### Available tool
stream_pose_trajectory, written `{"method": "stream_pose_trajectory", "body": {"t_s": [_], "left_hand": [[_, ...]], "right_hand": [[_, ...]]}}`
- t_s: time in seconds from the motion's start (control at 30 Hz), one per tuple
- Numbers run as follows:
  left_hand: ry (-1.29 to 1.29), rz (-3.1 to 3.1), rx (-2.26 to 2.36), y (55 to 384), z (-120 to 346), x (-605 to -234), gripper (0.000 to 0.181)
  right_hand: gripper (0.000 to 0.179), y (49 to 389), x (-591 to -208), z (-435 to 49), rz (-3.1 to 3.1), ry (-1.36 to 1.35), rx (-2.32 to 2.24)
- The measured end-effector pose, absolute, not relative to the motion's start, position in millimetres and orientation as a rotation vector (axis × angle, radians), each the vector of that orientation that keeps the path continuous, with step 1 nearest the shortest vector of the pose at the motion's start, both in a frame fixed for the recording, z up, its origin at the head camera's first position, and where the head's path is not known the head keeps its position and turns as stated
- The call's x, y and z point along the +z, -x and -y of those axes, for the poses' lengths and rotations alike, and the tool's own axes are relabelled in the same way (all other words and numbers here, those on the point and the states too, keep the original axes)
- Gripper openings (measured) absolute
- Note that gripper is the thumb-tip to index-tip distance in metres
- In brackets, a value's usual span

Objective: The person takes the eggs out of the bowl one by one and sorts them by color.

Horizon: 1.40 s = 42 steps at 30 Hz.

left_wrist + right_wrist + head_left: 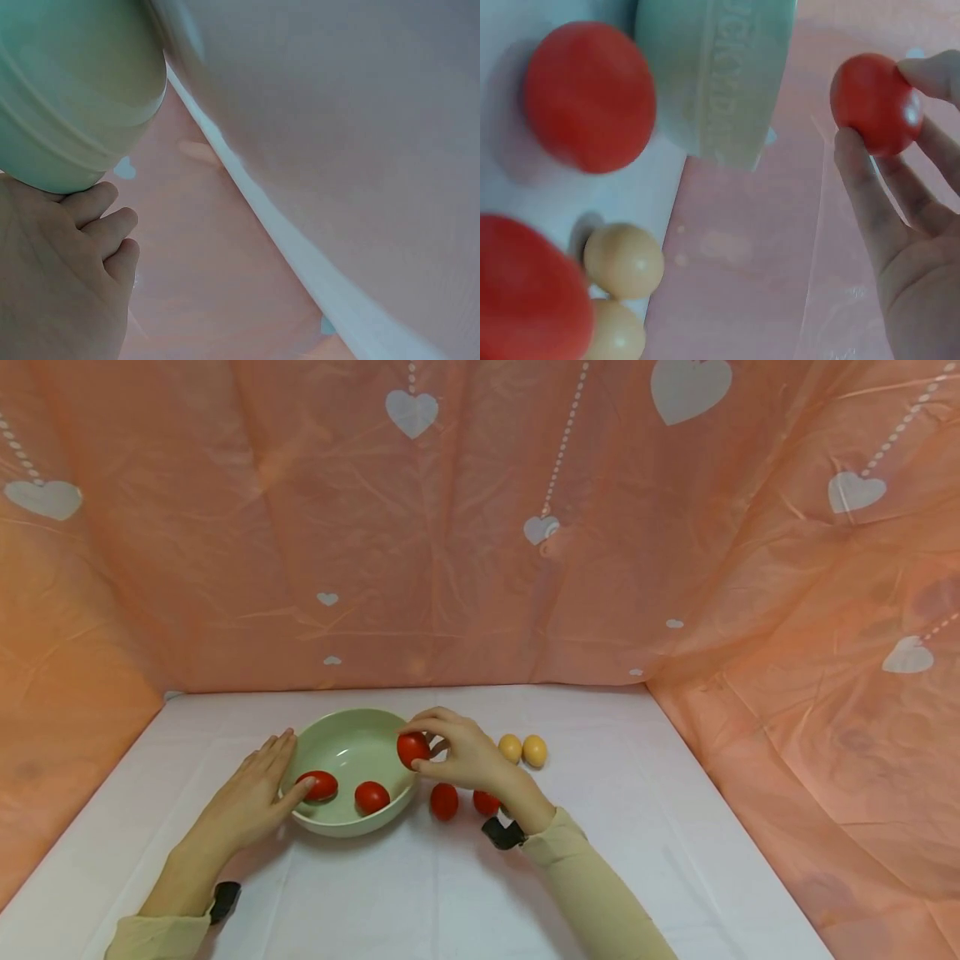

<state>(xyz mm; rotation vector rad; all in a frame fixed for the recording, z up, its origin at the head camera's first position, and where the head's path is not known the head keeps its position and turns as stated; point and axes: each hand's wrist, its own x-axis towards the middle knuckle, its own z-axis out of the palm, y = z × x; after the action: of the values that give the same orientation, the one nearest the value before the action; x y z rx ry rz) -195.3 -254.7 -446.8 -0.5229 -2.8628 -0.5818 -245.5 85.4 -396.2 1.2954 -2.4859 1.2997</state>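
Observation:
A pale green bowl (352,829) stands on the white table, with a red tomato (321,787) at its left inside and another red tomato (372,797) near its front. My left hand (251,789) holds the bowl's left side, thumb over the rim and fingers along the outer wall; in the left wrist view, fingers (112,225) show beside the bowl. With thumb and fingertips, my right hand (465,752) pinches a red tomato (412,748) above the bowl's right rim. That tomato (876,103) is clear of the bowl in the right wrist view.
Two more red tomatoes, one (444,802) beside the bowl and one (485,802) partly behind my right wrist, lie on the table (360,902). Two small yellow round things (535,751) sit farther right. Orange cloth (480,568) with hearts hangs behind and at both sides.

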Motion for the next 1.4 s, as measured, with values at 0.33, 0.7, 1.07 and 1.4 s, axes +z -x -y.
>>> {"method": "stream_pose_trajectory", "body": {"t_s": [0.33,0.7,1.07,1.4], "left_hand": [[0.512,2.878,-0.580,194,255,-447,0.086],[0.508,2.882,-0.577,193,258,-448,0.086],[0.509,2.881,-0.586,192,256,-448,0.085],[0.508,2.887,-0.579,195,255,-447,0.087]], "right_hand": [[0.044,241,-410,-128,2.416,-1.136,1.348],[0.041,242,-421,-182,2.549,-0.933,1.322],[0.037,243,-432,-227,2.675,-0.842,1.329],[0.039,246,-431,-254,2.870,-0.715,1.257]]}}
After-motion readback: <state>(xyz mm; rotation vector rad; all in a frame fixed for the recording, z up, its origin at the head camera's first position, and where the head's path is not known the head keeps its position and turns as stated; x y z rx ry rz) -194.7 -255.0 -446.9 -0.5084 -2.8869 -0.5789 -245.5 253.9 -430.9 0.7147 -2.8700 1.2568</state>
